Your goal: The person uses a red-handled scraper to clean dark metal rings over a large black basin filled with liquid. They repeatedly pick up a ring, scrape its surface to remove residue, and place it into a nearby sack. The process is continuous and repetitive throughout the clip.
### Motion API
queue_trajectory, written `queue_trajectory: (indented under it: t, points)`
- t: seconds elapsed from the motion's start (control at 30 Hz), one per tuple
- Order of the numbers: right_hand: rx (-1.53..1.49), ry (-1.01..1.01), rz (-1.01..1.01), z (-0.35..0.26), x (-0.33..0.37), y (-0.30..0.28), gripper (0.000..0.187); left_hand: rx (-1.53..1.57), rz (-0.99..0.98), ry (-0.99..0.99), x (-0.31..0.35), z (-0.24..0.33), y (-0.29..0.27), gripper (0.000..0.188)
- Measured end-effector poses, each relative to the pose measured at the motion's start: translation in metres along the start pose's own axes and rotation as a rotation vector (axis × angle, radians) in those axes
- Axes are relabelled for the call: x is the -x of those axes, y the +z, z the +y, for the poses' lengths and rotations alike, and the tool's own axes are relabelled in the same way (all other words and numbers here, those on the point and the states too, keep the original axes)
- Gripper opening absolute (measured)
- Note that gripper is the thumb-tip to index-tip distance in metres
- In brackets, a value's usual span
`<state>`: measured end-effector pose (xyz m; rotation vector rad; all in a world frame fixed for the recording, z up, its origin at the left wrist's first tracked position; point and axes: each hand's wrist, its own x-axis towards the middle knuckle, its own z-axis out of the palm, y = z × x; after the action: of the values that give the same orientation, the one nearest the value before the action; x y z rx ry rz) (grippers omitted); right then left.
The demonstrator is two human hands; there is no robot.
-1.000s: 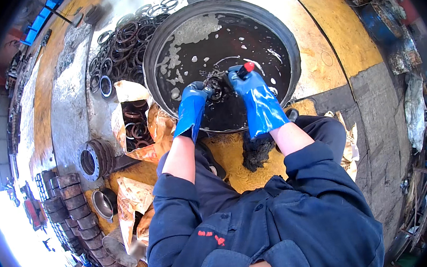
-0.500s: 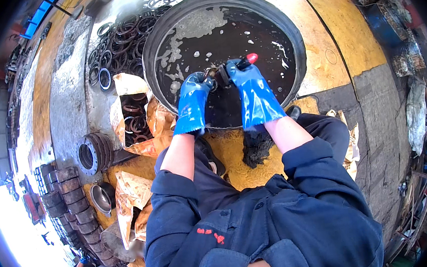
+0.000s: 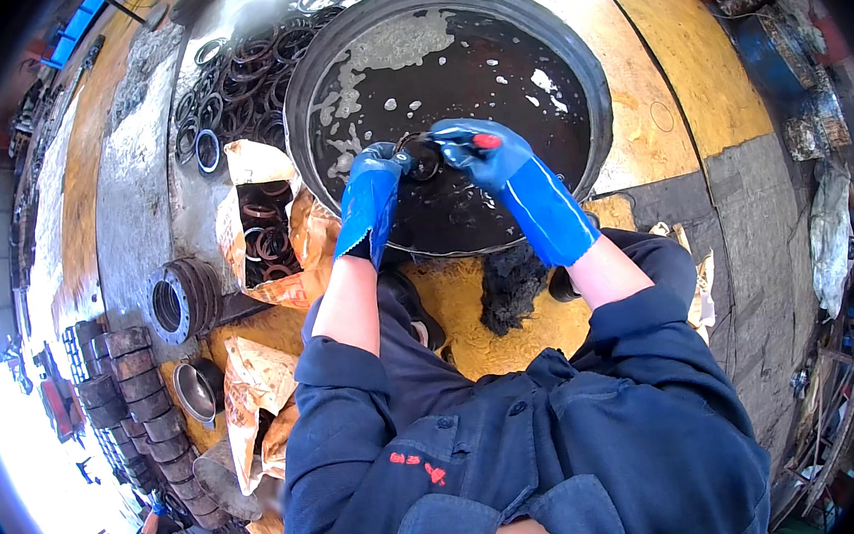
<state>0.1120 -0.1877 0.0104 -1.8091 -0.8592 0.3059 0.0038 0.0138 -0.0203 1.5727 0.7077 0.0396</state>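
Observation:
Both hands wear blue rubber gloves over a round dark tub [image 3: 595, 83] of black liquid with foam patches. My left hand [image 3: 375, 181] is closed on the left side of a dark ring [image 3: 426, 177], held above the liquid. In my right hand [image 3: 499, 166], the fingers are wrapped round a tool with a red handle end [image 3: 485, 142]. The tool's working end is by the ring's right side, and the glove hides what kind it is.
Many dark rings [image 3: 251, 75] lie heaped left of the tub. A torn paper sack [image 3: 263, 164] holds rusty rings. Nearby are thick flanged rings [image 3: 171, 305], a metal bowl [image 3: 199, 390] and stacked cylinders [image 3: 145, 375]. Black rag-like material [image 3: 507, 291] lies between my legs.
My right hand has turned and swung its wrist outward, and the red handle end now points toward me. The left hand has tilted, showing the ring more face-on.

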Motion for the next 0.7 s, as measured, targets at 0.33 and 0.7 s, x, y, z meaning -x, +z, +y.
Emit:
queue_trajectory:
  t: [0.33,0.7]
  points:
    - [0.088,0.200,0.010,0.010,-0.007,-0.012,0.025,-0.091,0.000,0.128,0.017,0.030,0.015,0.024]
    - [-0.483,0.869,0.183,0.018,0.001,-0.008,0.035,-0.065,0.130,0.335,-0.004,0.002,0.030,0.030]
